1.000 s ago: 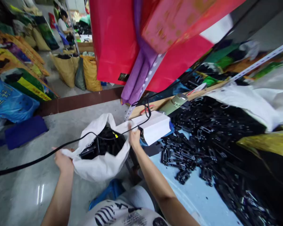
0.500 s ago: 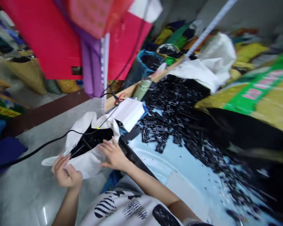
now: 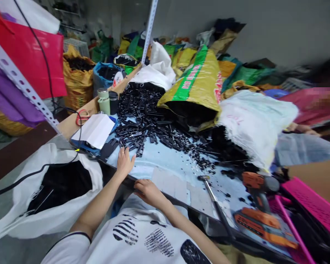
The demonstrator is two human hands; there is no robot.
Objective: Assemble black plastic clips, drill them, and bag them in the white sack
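Observation:
My left hand (image 3: 124, 161) lies flat on the light blue table top (image 3: 170, 163), fingers spread, just short of the near edge of a big heap of black plastic parts (image 3: 151, 117). Close to my body, my right hand (image 3: 147, 190) rests on the table's front edge with fingers loosely stretched and nothing in it. A white sack (image 3: 57, 220) stands open on the floor to the left, with black parts inside.
A white folded box (image 3: 95, 130), red scissors (image 3: 81, 117), a green bottle (image 3: 103, 101) and a black cable (image 3: 22, 178) are at the left. A yellow-green sack (image 3: 200, 80) and white sack (image 3: 255, 121) spill parts. A hammer (image 3: 214, 198), orange drill (image 3: 260, 187), pink crate (image 3: 310, 205) and another person (image 3: 305, 146) are to the right.
Both hands have let go of the white sack and moved up to the table. The view has swung right, from the sack to the table top.

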